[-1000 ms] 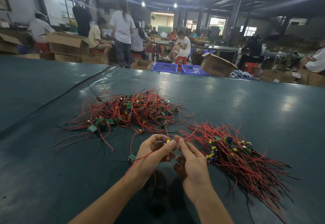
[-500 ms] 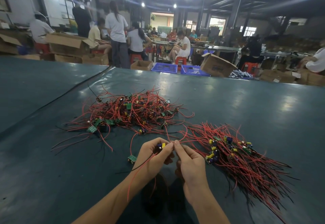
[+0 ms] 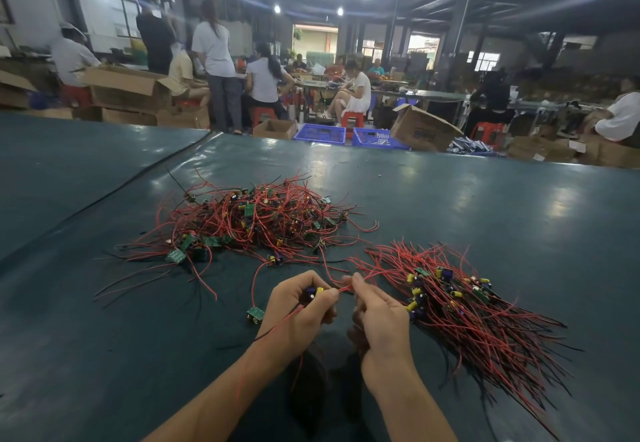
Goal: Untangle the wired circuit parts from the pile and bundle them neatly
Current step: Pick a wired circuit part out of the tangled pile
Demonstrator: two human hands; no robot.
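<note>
Your left hand [image 3: 299, 306] is curled tight around one small part [image 3: 314, 292], its yellow and dark blue top poking out between thumb and forefinger, and a thin red lead trails back from that fist along your forearm. Your right hand [image 3: 379, 317] sits just beside it, fingertips pinched on the red wire [image 3: 344, 289] that crosses the short gap from the part. Both hands hover low over the dark green table [image 3: 485, 206], towards its near edge. Just left of your left hand a single green board [image 3: 255, 313] lies on the table, a red wire looping up from it towards the pile. Beyond your hands and to the left, there's the tangled pile [image 3: 256, 219]: red and black wires going every way, green boards and yellow-capped bits caught among them. On the right, just beside your right hand, lies the bundle [image 3: 460, 306], its wires roughly parallel and fanning to the lower right, the little parts gathered near its upper end. Stray red ends cross between pile and bundle. Past the table's far edge: blue crates [image 3: 320, 133], an open cardboard box [image 3: 420, 128], and people [image 3: 214, 60] seated and standing at other benches.
</note>
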